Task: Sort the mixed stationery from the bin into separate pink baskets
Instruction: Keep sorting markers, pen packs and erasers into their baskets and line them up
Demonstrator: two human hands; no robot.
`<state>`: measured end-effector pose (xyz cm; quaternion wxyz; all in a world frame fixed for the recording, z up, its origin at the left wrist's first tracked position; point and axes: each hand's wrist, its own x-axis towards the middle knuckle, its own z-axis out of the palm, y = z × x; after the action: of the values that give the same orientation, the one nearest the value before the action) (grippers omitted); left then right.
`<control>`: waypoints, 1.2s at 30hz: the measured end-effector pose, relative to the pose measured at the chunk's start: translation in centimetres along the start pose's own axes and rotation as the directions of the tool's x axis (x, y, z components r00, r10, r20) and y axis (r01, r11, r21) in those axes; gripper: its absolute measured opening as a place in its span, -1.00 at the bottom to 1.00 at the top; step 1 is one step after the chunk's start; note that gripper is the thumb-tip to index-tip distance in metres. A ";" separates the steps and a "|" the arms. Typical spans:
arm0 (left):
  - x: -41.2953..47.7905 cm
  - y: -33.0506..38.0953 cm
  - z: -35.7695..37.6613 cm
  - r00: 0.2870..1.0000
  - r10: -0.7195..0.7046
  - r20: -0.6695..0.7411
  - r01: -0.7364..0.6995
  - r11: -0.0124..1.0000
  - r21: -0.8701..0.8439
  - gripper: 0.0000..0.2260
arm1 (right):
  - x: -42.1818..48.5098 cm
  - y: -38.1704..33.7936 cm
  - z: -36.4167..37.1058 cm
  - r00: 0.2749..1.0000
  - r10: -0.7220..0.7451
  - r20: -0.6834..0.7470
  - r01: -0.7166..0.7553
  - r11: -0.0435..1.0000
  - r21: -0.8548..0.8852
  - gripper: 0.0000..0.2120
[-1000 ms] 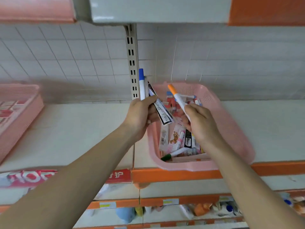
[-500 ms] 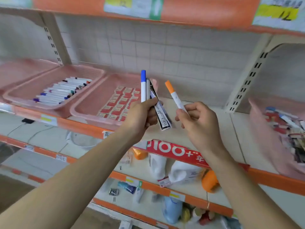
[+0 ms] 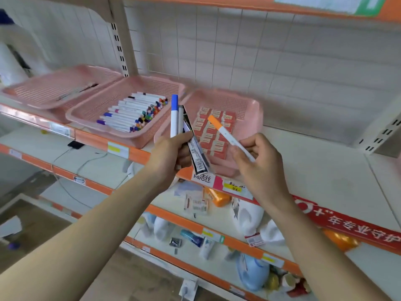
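My left hand (image 3: 168,152) grips a bundle: a blue-capped white marker (image 3: 174,115), a grey pen beside it and a black-and-white packaged pen (image 3: 196,153). My right hand (image 3: 258,164) pinches an orange-capped white marker (image 3: 226,134), tilted up to the left. Both hands hover in front of a pink basket (image 3: 253,109) of red-and-cream eraser packs. To its left stands a pink basket (image 3: 91,109) full of white markers with coloured caps. A third pink basket (image 3: 32,92) at far left holds a few dark pens. The source bin is out of view.
The baskets sit on a white shelf with an orange front edge (image 3: 138,154). A shelf upright (image 3: 120,40) rises behind the baskets. Bare shelf surface (image 3: 325,166) lies to the right. Lower shelves hold bottles, packets and a white cable (image 3: 65,155).
The view has swung left from the mixed bin to the three sorted baskets. Both hands kept their items and now hover in front of the eraser basket.
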<state>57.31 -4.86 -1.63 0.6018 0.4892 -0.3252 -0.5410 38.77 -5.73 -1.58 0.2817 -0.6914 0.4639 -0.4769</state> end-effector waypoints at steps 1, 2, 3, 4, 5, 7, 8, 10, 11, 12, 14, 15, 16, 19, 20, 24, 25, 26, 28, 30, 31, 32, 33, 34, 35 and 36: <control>0.5 0.1 -0.2 1.000 0.002 -0.008 -0.002 1.000 0.010 -0.69 | 0.6 0.2 0.4 1.000 0.002 0.010 -0.002 1.000 0.008 -0.89; 1.0 0.2 -0.4 1.000 0.004 -0.013 -0.004 1.000 0.023 -0.73 | 1.3 0.4 0.8 1.000 0.013 0.025 -0.014 1.000 0.015 -0.90; 1.4 0.4 -0.7 1.000 0.004 -0.016 -0.003 0.999 0.036 -0.81 | 2.1 0.6 1.2 0.999 0.030 0.046 -0.031 0.999 0.026 -0.91; 1.8 0.7 -0.9 1.000 0.008 -0.019 -0.007 0.999 0.049 -0.88 | 2.9 0.7 1.7 0.997 0.041 0.068 -0.044 0.998 0.041 -0.91; 2.1 1.1 -1.2 1.000 0.012 -0.026 -0.010 0.998 0.063 -0.91 | 3.8 0.7 2.2 0.995 0.045 0.088 -0.049 0.997 0.051 -0.90; 2.8 2.0 -2.1 0.998 0.019 -0.066 -0.012 0.995 0.099 -0.79 | 5.4 0.5 3.2 0.992 0.045 0.121 -0.052 0.997 0.056 -0.87; 3.1 2.6 -2.4 0.995 0.035 -0.090 -0.025 0.993 0.116 -0.72 | 6.3 0.3 3.7 0.990 0.040 0.136 -0.049 0.997 0.063 -0.88; 3.8 3.8 -3.1 0.990 0.061 -0.128 -0.047 0.992 0.113 -0.66 | 7.6 0.0 4.9 0.987 0.029 0.159 -0.043 0.995 0.087 -0.89; 4.1 4.2 -3.6 0.987 0.066 -0.144 -0.052 0.994 0.100 -0.66 | 8.1 -0.1 5.4 0.986 0.018 0.166 -0.034 0.995 0.095 -0.89; 4.5 4.5 -4.0 0.985 0.071 -0.156 -0.057 0.994 0.091 -0.67 | 8.6 -0.2 5.9 0.985 0.001 0.171 -0.018 0.995 0.097 -0.89; 5.4 4.9 -5.0 0.980 0.074 -0.183 -0.057 0.994 0.097 -0.69 | 9.5 -0.4 6.8 0.984 -0.043 0.172 0.030 0.997 0.075 -0.92; 5.7 5.1 -5.4 0.979 0.071 -0.194 -0.051 0.993 0.105 -0.71 | 10.0 -0.4 7.2 0.984 -0.066 0.167 0.059 0.997 0.050 -0.93; 6.2 5.3 -5.9 0.977 0.069 -0.201 -0.047 0.992 0.115 -0.72 | 10.6 -0.3 7.7 0.984 -0.091 0.154 0.089 0.996 0.018 -0.94; 7.2 6.0 -7.5 0.972 0.071 -0.225 -0.048 0.993 0.105 -0.68 | 12.1 -0.1 9.2 0.980 -0.144 0.141 0.155 0.985 -0.070 -0.96; 7.7 6.1 -8.3 0.971 0.079 -0.225 -0.057 0.993 0.103 -0.68 | 12.5 -0.1 9.7 0.976 -0.154 0.152 0.167 0.983 -0.079 -0.97; 9.2 6.8 -12.5 0.973 0.093 -0.212 -0.072 0.992 0.105 -0.81 | 13.8 -0.2 12.4 0.969 -0.180 0.169 0.201 0.973 -0.113 -0.91; 9.7 7.1 -13.7 0.974 0.088 -0.209 -0.068 0.993 0.101 -0.75 | 14.2 -0.4 13.3 0.971 -0.172 0.167 0.193 0.973 -0.122 -0.89; 10.2 7.6 -14.8 0.975 0.078 -0.210 -0.059 0.994 0.097 -0.70 | 14.5 -0.6 14.2 0.972 -0.163 0.170 0.186 0.974 -0.132 -0.86; 11.7 8.8 -16.8 0.979 0.057 -0.198 -0.042 0.996 0.083 -0.50 | 15.3 -1.0 16.3 0.972 -0.153 0.180 0.186 0.965 -0.183 -0.83; 13.6 10.2 -19.0 0.984 0.055 -0.168 -0.046 0.997 0.057 -0.42 | 16.0 -1.5 18.1 0.972 -0.137 0.193 0.182 0.954 -0.238 -0.82; 14.5 10.8 -20.0 0.987 0.062 -0.150 -0.056 0.997 0.044 -0.46 | 16.3 -1.8 18.9 0.971 -0.131 0.202 0.183 0.947 -0.265 -0.81; 15.6 11.4 -21.1 0.990 0.074 -0.122 -0.069 0.997 0.043 -0.56 | 16.7 -2.1 19.5 0.969 -0.125 0.211 0.186 0.935 -0.302 -0.80; 16.6 12.0 -22.0 0.993 0.081 -0.086 -0.076 0.996 0.051 -0.63 | 17.1 -2.4 20.2 0.970 -0.112 0.217 0.183 0.920 -0.346 -0.79; 17.6 12.4 -22.9 0.996 0.078 -0.048 -0.075 0.995 0.065 -0.67 | 17.6 -2.7 20.6 0.972 -0.085 0.221 0.167 0.907 -0.387 -0.78; 18.4 12.8 -23.7 0.997 0.071 -0.020 -0.070 0.995 0.072 -0.69 | 18.1 -3.0 21.0 0.972 -0.051 0.229 0.147 0.893 -0.425 -0.79; 19.3 13.1 -24.5 0.998 0.064 0.006 -0.064 0.995 0.072 -0.71 | 18.7 -3.4 21.3 0.972 -0.023 0.234 0.132 0.875 -0.466 -0.80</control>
<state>88.14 -18.64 0.46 0.6001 0.4991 -0.3612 -0.5102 61.78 -22.49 0.45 0.1326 -0.8062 0.5048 -0.2788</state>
